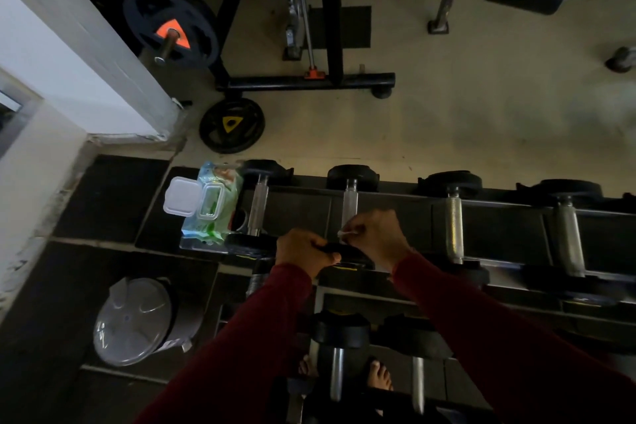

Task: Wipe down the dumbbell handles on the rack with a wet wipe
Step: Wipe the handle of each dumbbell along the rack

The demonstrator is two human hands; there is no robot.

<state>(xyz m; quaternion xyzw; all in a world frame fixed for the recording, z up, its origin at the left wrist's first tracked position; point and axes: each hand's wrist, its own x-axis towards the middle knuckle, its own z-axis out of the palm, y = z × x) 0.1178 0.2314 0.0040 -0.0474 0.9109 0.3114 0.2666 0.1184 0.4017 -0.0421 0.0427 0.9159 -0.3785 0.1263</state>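
Setting: dim gym, dumbbell rack (pixel 395 194).
Hands: left hand (pixel 303 251) grips second dumbbell's near head (pixel 347 253); right hand (pixel 377 237) pinches wet wipe (pixel 346 233) on its handle (pixel 351 205).
Progress: early, judging by position; right-end handles apparently pending.

Left hand (pixel 303 251) bare, no rings or watch seen | right hand (pixel 378 234) bare likewise | dark maroon long sleeves (pixel 481 313), plain and unmarked, ending at the wrists just behind the fingers | bare feet (pixel 380 377) showing below, toes uncovered

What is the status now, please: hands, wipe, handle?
Left hand grips dumbbell's near head. Right hand pinches wet wipe at second handle. Nothing blocking.
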